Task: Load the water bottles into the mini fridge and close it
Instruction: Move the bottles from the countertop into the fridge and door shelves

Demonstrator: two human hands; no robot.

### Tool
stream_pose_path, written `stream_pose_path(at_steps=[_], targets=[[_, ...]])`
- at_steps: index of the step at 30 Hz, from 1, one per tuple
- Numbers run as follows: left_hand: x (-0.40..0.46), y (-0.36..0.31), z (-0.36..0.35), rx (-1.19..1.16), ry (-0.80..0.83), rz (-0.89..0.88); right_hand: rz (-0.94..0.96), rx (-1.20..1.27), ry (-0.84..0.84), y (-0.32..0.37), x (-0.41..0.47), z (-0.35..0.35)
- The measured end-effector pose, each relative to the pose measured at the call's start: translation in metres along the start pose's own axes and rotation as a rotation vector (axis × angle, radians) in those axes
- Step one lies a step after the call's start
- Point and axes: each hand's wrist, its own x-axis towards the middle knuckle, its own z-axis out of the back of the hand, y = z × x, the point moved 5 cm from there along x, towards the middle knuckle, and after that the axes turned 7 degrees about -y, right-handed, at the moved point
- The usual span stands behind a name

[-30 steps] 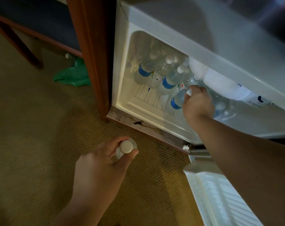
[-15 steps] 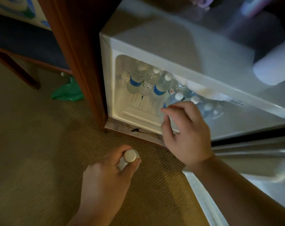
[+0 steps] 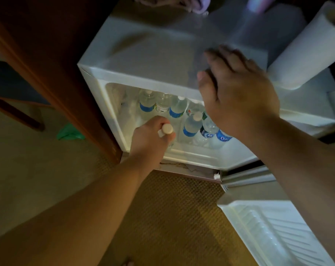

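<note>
The left hand (image 3: 151,139) is clenched around the neck of a water bottle (image 3: 165,130), white cap poking out above the fist, and has it just inside the open mini fridge (image 3: 143,54), at the near left of the lit compartment. The bottle's body is hidden under the hand, so whether it is touching the fridge floor can't be told. The right hand (image 3: 237,96) is up over the fridge's top front edge, fingers spread and fairly straight, grasping nothing — blurred, and it is not clear whether it rests on the top or hovers above it.

Several bottles already stand inside: a far row with blue labels (image 3: 147,104), and one just right of the fist with a white cap (image 3: 191,123), more packed to the right behind the right wrist. The fridge door (image 3: 278,233) hangs wide open at the near right. A roll of paper towel (image 3: 306,52) lies on the fridge top at the far right. A green cloth (image 3: 68,132) sits on the carpet to the left, beyond the wooden furniture panel (image 3: 47,60).

Judged step: setting this bottle down in the free spot at the near left — the door not yet shut.

Risks: the gap is tight, so the fist or bottle could knock the neighbour on the right and tip the packed group. Set too near the front lip, the bottle could block the door or roll out. A careless right hand could nudge the paper roll off.
</note>
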Motion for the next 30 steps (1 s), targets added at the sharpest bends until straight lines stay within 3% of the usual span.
stream_pose_path(at_steps=[18, 30], targets=[[0.088, 0.01, -0.078, 0.102, 0.174, -0.06, 0.014, -0.06, 0.007, -0.002, 0.001, 0.0], [0.075, 0.0, -0.063, 0.17, 0.161, -0.013, 0.013, -0.065, -0.039, -0.001, 0.004, 0.001]])
